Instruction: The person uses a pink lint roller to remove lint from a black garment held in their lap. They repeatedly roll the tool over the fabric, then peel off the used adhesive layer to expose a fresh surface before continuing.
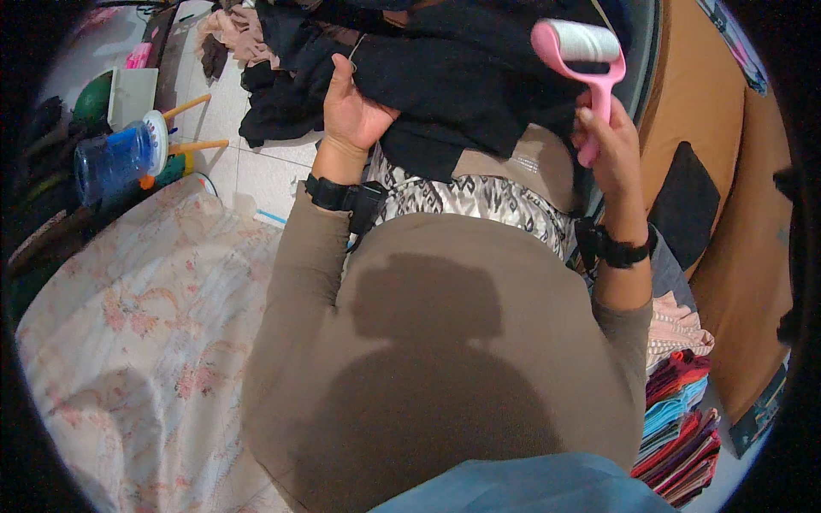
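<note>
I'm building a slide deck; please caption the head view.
Right grip holding a pink-handled lint roller, left grip palm-up at the black cloth.

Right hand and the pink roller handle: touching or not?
Touching. The head view shows the right hand closed around the pink roller handle, fingers wrapped against it with no gap visible.

Upper right: lint roller [602,79], pink frame, white cylinder. Upper centre: garment [462,94], solid black. Centre: fabric [466,198], black-and-white pattern. Lower left: sheet [162,316], pale, pink floral print. Lower right: folded stack [680,445], red and blue layers.
</note>
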